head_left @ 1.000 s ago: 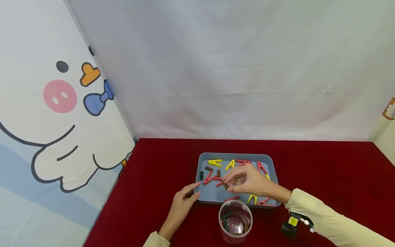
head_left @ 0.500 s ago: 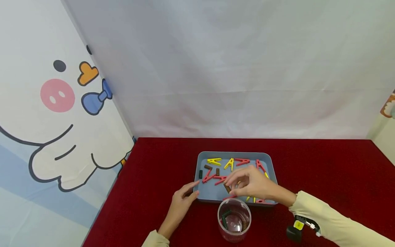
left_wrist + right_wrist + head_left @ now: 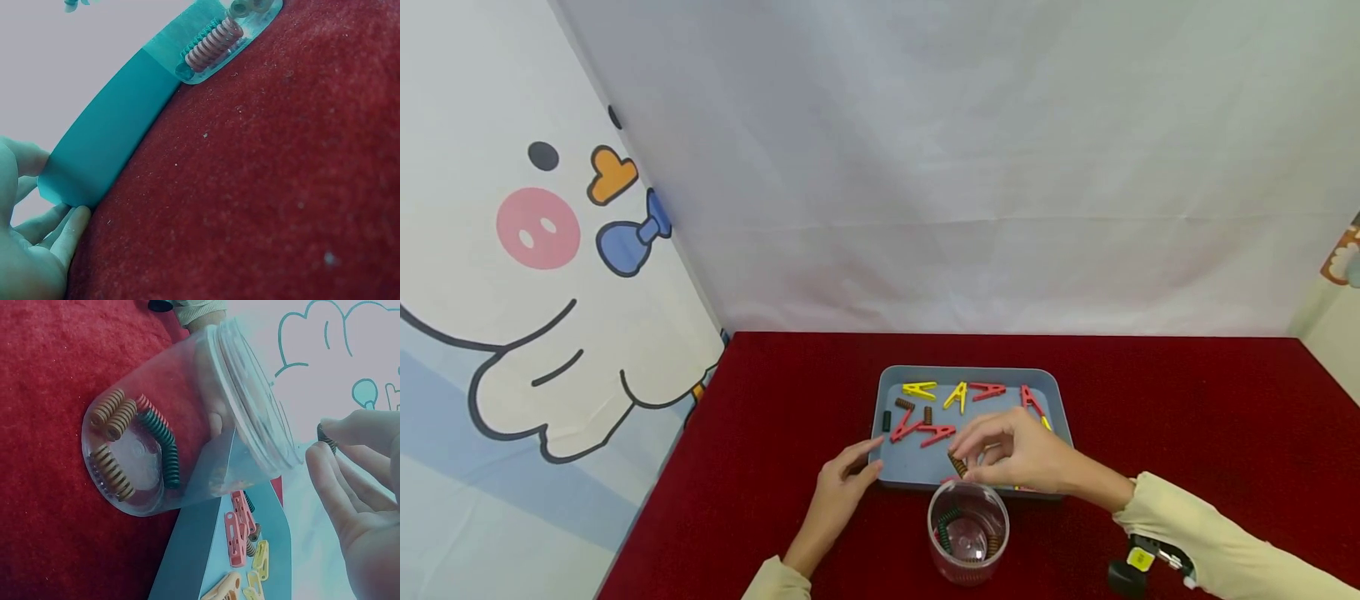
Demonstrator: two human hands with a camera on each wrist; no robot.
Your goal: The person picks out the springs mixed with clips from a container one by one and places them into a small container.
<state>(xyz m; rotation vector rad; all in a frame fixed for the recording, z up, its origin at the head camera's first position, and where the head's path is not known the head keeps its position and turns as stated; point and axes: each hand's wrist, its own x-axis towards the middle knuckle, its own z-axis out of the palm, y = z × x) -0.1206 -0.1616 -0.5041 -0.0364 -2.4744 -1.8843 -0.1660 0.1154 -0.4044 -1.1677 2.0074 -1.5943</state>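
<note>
My right hand (image 3: 1022, 452) pinches a small brown coil spring (image 3: 957, 465) between thumb and fingertips, just behind and above the rim of a clear plastic jar (image 3: 967, 571). In the right wrist view the held spring (image 3: 325, 439) is mostly covered by the fingers. Inside the jar lie several brown springs (image 3: 112, 473), dark green springs (image 3: 170, 464) and a red spring (image 3: 153, 409). With nearly straight fingers, my left hand (image 3: 838, 493) touches the front left corner of a blue-grey tray (image 3: 910, 473).
In the tray are red clips (image 3: 937, 434), yellow clips (image 3: 919, 389), brown springs (image 3: 928, 415) and a dark green spring (image 3: 887, 421). The jar stands in front of the tray on a red cloth-covered table (image 3: 805, 400). A white curtain (image 3: 1000, 167) hangs behind.
My right hand has moved slightly toward the jar with the brown spring, away from the tray's middle. The left hand has stayed at the tray's corner.
</note>
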